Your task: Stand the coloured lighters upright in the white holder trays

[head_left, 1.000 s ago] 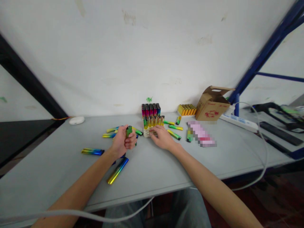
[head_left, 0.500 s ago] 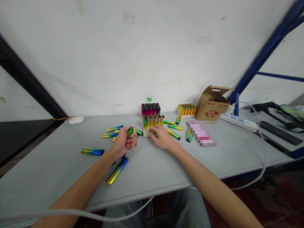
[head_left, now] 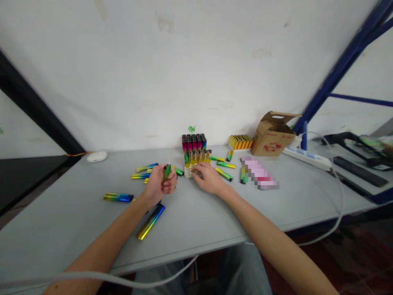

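Observation:
My left hand [head_left: 159,184] is closed in a fist around an upright green lighter [head_left: 166,172], thumb near its top. Just right of it, a white tray [head_left: 188,172] holds upright green-and-yellow lighters [head_left: 199,157] in its back part; holes show in front. My right hand [head_left: 207,177] grips the tray's front right side, thumb and fingers bent, some fingertips hidden. Loose blue-and-yellow lighters [head_left: 151,221] lie around my left hand and forearm. Several green-and-yellow lighters [head_left: 224,174] lie flat to the right of the tray.
Behind the tray stands a block of pink-and-blue lighters [head_left: 194,143] by the wall. At right are yellow batteries-like cylinders [head_left: 241,142], an open cardboard box [head_left: 272,137], a blurred pink item [head_left: 259,172] and a power strip [head_left: 308,158]. A white case [head_left: 97,156] lies at left.
The view has shifted very slightly. Both hands keep nearly the same place and grip, the left still around the green lighter, the right still at the tray.

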